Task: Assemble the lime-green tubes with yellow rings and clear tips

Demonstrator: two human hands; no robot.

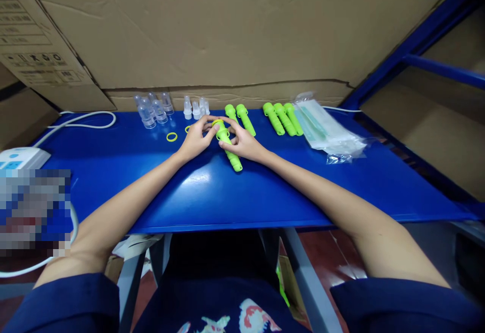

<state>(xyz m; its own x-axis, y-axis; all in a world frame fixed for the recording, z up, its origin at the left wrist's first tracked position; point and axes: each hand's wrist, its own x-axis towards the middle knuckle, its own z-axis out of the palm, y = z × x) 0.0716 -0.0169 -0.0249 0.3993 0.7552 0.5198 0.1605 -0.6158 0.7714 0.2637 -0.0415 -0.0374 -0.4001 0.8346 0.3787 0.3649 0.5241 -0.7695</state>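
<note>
A lime-green flashlight body [231, 155] is held at its head end between both hands, its tail slanting down toward me. A yellow ring [217, 121] sits at the head end. My left hand [199, 136] is closed on the left of the head, thumb near the ring. From the right, my right hand [244, 142] is closed round the same part, its fingers meeting the left ones at the top. A loose yellow ring [172, 140] lies left of my left hand. Another ring [187, 130] is partly hidden behind that hand.
Clear plastic cups [147, 115] and frosted nozzle-like pieces [187, 108] stand at the back left. More green flashlight bodies [246, 121] lie behind and to the right, beside a plastic-wrapped packet [326, 126]. A white power strip [25, 158] is at left on the blue table [212, 201].
</note>
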